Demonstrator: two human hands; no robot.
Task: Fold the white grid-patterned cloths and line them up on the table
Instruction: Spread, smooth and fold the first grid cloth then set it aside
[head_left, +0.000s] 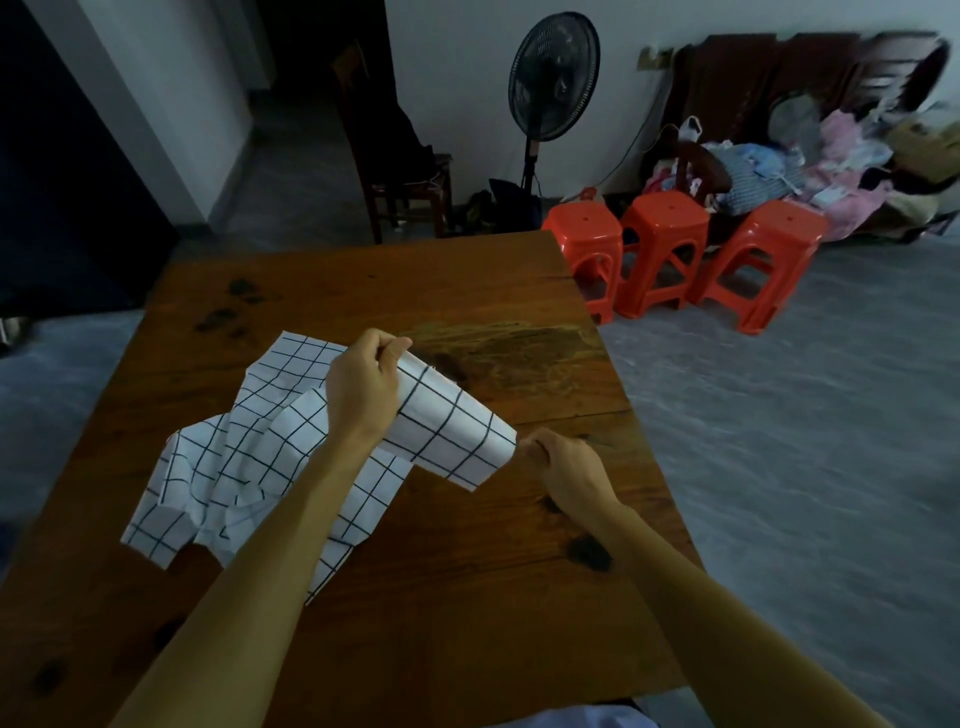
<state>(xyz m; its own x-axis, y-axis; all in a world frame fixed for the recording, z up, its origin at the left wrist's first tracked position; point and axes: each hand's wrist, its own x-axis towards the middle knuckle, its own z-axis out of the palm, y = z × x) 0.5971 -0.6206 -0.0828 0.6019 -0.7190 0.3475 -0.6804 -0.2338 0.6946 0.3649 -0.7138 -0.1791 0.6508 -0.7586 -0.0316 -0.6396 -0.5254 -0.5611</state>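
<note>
Holding one white cloth (447, 421) off the bench (363, 291), the left hand (366, 384) pinched its far corner and the right hand (563, 470) pinched its near right corner, each grip clamped on the fabric. The held edge stretched between the two hands, running from far left to near right, slightly slack. The rest of that cloth trailed down to the left into a crumpled heap of cloths (208, 488), which lay on the near left part of the bench, under the left forearm. The fabric was white with a thin dark grid and looked light and creased. No folded cloths were visible. Judgement: next, the held edge would need spreading flat over the bare wood to the right.
</note>
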